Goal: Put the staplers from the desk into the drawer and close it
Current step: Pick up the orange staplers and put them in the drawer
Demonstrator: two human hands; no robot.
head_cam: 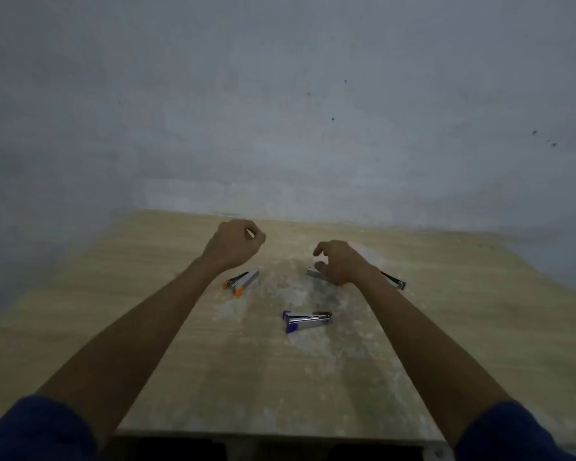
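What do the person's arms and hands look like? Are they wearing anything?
Both arms are bare from the hands to above the elbows. Dark blue short sleeves show at the bottom corners, the left sleeve and the right sleeve. The left hand and right hand wear no gloves, and no watch or bracelet shows on the wrists.

Looks like a pretty bare office or workroom corner to me: a scuffed light wood-grain desk pushed up against a plain, marked-up grey wall, with nothing on it but a few small staplers.
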